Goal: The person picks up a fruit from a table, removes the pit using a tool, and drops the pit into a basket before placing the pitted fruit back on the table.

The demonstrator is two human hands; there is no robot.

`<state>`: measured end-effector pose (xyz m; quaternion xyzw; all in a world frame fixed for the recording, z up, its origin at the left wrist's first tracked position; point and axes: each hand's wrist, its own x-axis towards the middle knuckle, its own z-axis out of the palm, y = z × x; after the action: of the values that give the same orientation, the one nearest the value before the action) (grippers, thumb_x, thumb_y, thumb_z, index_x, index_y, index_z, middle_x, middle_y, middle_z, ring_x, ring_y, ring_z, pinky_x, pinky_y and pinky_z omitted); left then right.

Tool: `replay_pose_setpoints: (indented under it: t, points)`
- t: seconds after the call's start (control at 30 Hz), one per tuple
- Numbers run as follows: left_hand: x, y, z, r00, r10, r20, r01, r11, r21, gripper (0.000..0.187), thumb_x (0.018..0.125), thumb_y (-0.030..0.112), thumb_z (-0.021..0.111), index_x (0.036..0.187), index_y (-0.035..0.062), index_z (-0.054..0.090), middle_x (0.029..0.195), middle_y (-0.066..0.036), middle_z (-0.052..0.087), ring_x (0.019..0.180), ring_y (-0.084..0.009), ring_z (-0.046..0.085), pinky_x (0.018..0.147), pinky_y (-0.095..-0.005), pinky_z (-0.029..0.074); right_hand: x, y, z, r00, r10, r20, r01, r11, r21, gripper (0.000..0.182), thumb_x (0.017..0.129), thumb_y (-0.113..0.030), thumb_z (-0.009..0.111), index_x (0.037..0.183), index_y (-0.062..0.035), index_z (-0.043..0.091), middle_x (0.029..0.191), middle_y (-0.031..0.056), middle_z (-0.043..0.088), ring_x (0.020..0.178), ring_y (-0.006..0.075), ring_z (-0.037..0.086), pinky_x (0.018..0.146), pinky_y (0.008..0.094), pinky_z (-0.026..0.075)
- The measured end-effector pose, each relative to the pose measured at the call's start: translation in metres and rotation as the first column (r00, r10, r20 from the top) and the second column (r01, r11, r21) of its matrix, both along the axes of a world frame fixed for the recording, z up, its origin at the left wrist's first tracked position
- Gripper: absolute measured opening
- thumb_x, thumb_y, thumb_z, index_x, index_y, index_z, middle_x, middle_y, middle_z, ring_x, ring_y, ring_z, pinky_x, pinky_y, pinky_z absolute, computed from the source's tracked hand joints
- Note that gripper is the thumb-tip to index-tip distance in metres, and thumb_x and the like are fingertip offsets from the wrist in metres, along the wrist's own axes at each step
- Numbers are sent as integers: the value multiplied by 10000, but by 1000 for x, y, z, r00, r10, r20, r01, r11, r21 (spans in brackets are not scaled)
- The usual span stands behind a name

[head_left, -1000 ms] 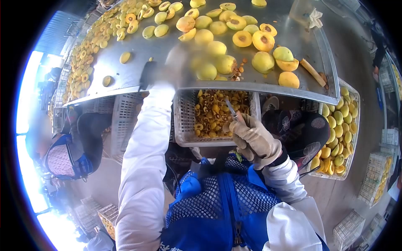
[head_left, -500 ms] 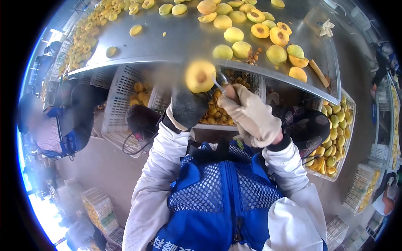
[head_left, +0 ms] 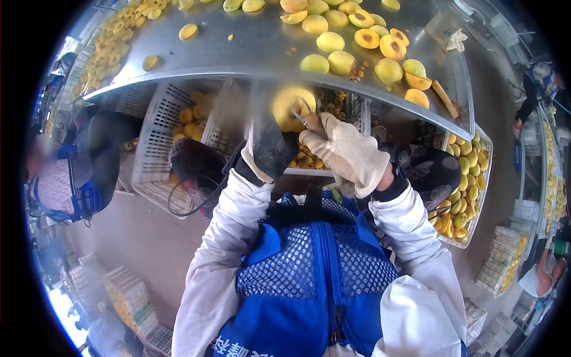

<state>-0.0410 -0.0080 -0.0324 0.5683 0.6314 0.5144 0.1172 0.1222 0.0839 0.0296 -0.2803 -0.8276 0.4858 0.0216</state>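
My left hand, in a dark-palmed glove, holds a halved yellow fruit with its cut face up, just beyond the metal table's front edge. In a cream glove, my right hand is closed round the handle of a small curved metal tool. The tool's loop lies over the brown pit at the middle of the fruit half. Below both hands, a crate holds orange fruit pieces.
Whole and halved fruits lie on the metal table. A white crate stands left, a crate of fruit right. A wooden stick rests near the table corner. A seated person is at the left.
The tool's loop has moved from the fruit half's right edge onto its pit. Both hands have shifted slightly within the view, and the whole scene has slid a little left.
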Motion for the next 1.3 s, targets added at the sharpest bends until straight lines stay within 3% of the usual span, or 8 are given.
replay_pose_setpoints:
  t: [0.33, 0.53, 0.6, 0.63, 0.73, 1.1, 1.2, 1.3]
  points:
    - [-8, -4, 6, 986, -166, -3, 166, 986, -16, 583, 764, -18, 776, 1286, 5, 518, 1181, -124, 628, 1067, -230, 631, 954, -340, 509, 3, 9, 18, 972, 164, 168, -113, 955, -275, 503, 967, -410, 591, 1132, 63, 538, 680, 109, 607, 516, 179, 632, 477, 305, 478]
    - [-21, -4, -13, 964, -256, 77, 260, 965, -36, 510, 807, -50, 709, 1282, 6, 532, 1213, -128, 623, 1103, -239, 621, 973, -343, 502, 5, 20, -33, 953, 302, 23, -283, 861, 422, 388, 961, -302, 593, 1207, -5, 546, 730, 120, 621, 494, 165, 580, 502, 315, 467]
    - [-23, -4, -13, 962, -250, 106, 260, 961, -93, 530, 803, -63, 703, 1297, 6, 521, 1217, -132, 621, 1113, -242, 617, 981, -343, 500, -2, 17, 17, 931, 246, 272, -124, 909, -397, 414, 949, -316, 603, 1195, 13, 547, 846, 224, 666, 700, 313, 681, 646, 391, 522]
    - [-24, -3, -13, 963, -235, 130, 253, 956, -147, 551, 800, -76, 697, 1311, 6, 510, 1222, -136, 619, 1123, -246, 614, 988, -342, 498, -3, 15, 17, 932, 242, 270, -121, 910, -398, 414, 949, -316, 603, 1195, 13, 547, 846, 224, 666, 700, 313, 681, 646, 391, 522]
    - [-24, -10, -15, 961, -195, 196, 225, 963, -147, 667, 751, -124, 698, 1364, -13, 458, 1239, -148, 617, 1136, -245, 614, 1001, -341, 496, -7, 13, -11, 901, 271, 340, -331, 934, 134, 461, 952, -302, 588, 1280, 15, 517, 959, 222, 703, 869, 368, 703, 729, 435, 544]
    - [-10, -5, 17, 951, -303, -59, 279, 926, -254, 671, 671, -206, 563, 1315, -18, 541, 1253, -195, 620, 1157, -297, 611, 1014, -360, 485, 1, 20, -22, 852, 345, 393, -483, 807, 339, 364, 927, -244, 613, 1163, 29, 572, 868, 182, 690, 811, 320, 700, 639, 396, 535]
    - [-44, -5, -45, 968, -249, 39, 243, 880, -408, 637, 689, -200, 542, 1298, -13, 562, 1254, -197, 619, 1158, -309, 607, 1016, -362, 480, 11, 24, -44, 953, 285, 102, -146, 729, -669, 258, 959, -219, 565, 1156, -58, 612, 619, -42, 482, 466, 32, 431, 367, 232, 314]
    - [-52, -6, -56, 928, -193, 318, 308, 879, -364, 605, 709, -167, 578, 1294, -15, 566, 1263, -192, 614, 1157, -304, 607, 1019, -363, 476, 17, 20, -13, 962, 261, 82, -76, 541, -838, 223, 957, -183, 542, 1116, -55, 631, 580, -28, 474, 373, 65, 371, 346, 258, 310]
